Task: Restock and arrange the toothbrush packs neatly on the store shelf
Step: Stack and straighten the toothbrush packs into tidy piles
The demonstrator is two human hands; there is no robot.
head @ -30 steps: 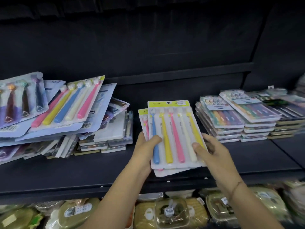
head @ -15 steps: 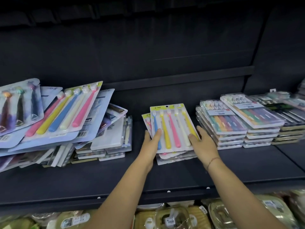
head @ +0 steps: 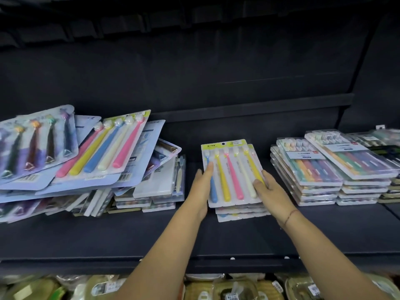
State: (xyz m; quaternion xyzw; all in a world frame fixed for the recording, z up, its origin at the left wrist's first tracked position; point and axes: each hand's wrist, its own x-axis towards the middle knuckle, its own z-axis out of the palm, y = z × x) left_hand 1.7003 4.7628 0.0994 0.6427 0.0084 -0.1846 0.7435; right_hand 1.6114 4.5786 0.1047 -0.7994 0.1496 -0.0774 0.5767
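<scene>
Both of the person's arms reach up onto the dark shelf (head: 129,234), and the hands meet at a pack (head: 231,172) of five toothbrushes: blue, yellow, pink, cream and yellow again, heads pointing to the back wall under a yellow-green header card. The left hand (head: 202,187) holds the pack's left edge, its thumb laid over the blue brush and its other fingers out of sight behind the card. The right hand (head: 270,188) holds the lower right corner, thumb bent over the outermost yellow brush, with the rest of the hand set along the right edge. The pack lies on top of a small stack (head: 240,212) of the same packs near the middle of the shelf, and it sits a little to the left of those beneath, whose lower edges stick out below and to the right; one more header peeks out at the upper right. A thin red thread (head: 289,216) circles the right wrist. To the left, well apart from the stack, a loose heap (head: 75,159) of bigger blister packs slumps at all angles over flat boxes. To the right, just beside the right hand, clear boxes (head: 324,169) of brushes stand in tidy piles that run on to the picture's edge. On the level below, blurred wrapped goods (head: 216,289) show between the forearms.
</scene>
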